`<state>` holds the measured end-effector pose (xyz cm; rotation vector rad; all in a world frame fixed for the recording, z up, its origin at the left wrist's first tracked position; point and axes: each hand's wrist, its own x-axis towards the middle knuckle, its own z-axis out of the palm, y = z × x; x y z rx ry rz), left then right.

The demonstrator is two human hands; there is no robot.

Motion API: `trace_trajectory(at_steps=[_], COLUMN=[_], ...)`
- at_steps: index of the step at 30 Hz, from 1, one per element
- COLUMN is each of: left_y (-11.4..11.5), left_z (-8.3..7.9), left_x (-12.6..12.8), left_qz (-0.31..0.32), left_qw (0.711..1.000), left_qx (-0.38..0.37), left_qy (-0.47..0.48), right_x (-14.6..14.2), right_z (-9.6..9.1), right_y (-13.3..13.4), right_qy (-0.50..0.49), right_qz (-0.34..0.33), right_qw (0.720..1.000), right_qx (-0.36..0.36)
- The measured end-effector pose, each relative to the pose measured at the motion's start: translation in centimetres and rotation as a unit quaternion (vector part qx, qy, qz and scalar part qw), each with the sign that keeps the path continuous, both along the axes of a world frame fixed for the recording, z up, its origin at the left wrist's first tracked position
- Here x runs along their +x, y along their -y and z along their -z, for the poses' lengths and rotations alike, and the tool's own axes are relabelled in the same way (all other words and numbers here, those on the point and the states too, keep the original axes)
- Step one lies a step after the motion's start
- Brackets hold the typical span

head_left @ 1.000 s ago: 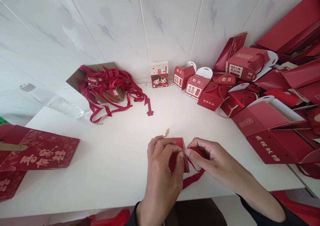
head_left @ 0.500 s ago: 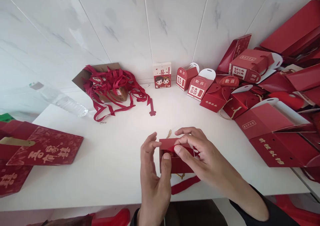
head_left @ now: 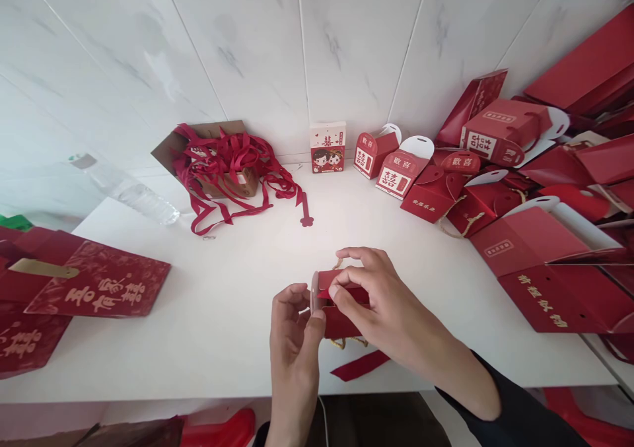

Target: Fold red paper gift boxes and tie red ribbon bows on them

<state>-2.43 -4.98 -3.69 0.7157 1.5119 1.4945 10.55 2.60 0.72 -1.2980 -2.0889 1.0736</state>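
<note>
A small red gift box [head_left: 333,315] sits between my hands just above the white table's [head_left: 238,308] near edge. My left hand [head_left: 293,331] grips its left side, thumb against the box and fingers curled at the white-edged flap. My right hand [head_left: 379,298] lies over the top, fingers pinching the top flap closed. A gold cord end [head_left: 338,263] pokes out behind the box and another loop hangs beneath it. A red ribbon strip [head_left: 360,365] lies on the table under my right wrist.
A tangle of red ribbons [head_left: 228,170] spills from a brown cardboard box at the back left. A plastic bottle [head_left: 129,191] lies beside it. Flat red bags [head_left: 94,287] lie at the left. Several folded red boxes [head_left: 500,176] pile up along the right and back wall.
The box turned from edge-on to upright between my hands. My right hand moved from the ribbon at its right side onto the box top; the ribbon now lies on the table.
</note>
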Motion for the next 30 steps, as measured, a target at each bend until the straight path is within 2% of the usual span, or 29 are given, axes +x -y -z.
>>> trace_trajectory(at_steps=[8, 19, 24, 30], left_y=[0.2, 0.1, 0.1, -0.4], left_z=[-0.2, -0.8, -0.7, -0.6], left_x=[0.1, 0.4, 0.1, -0.3], left_qz=[0.029, 0.003, 0.038, 0.006], left_qw=[1.0, 1.0, 0.999, 0.999], left_qx=[0.002, -0.008, 0.001, -0.026], left_qy=[0.004, 0.022, 0.017, 0.024], right_x=[-0.7, -0.6, -0.7, -0.8], right_z=[-0.3, -0.2, -0.2, 0.1], right_y=[-0.3, -0.5, -0.3, -0.3], right_qy=[0.04, 0.061, 0.057, 0.063], right_qz=[-0.019, -0.027, -0.029, -0.035], right_qw=[0.998, 0.997, 0.997, 0.994], right_qx=[0.053, 0.042, 0.049, 0.078])
